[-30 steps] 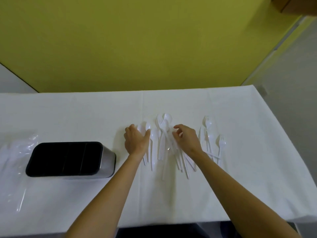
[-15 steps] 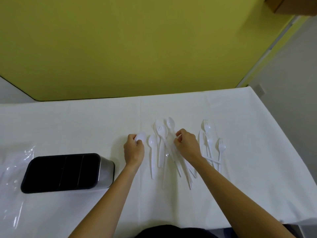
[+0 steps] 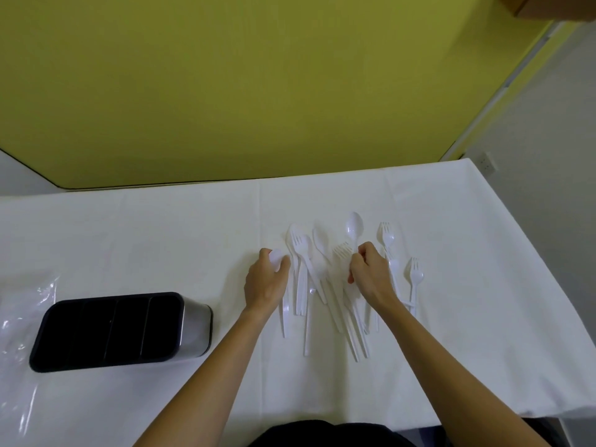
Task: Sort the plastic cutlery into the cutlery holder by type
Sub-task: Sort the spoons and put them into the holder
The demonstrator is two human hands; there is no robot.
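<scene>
Several white plastic spoons, forks and knives (image 3: 314, 285) lie spread on the white tablecloth in the middle of the table. My left hand (image 3: 266, 279) grips a white spoon (image 3: 276, 258), whose bowl shows between its fingers. My right hand (image 3: 369, 272) pinches the handle of another white spoon (image 3: 354, 228) that points away from me, next to a fork (image 3: 342, 251). The black-topped steel cutlery holder (image 3: 113, 330) with several slots stands to the left, well apart from both hands.
Two forks (image 3: 416, 277) lie to the right of my right hand. A clear plastic bag (image 3: 22, 321) lies at the table's left edge. The table's (image 3: 161, 227) right edge drops off by the grey floor. A yellow wall stands behind.
My left hand has closed round a spoon at the left of the pile. My right hand has pinched a spoon and lifted it further from me. The camera has tilted.
</scene>
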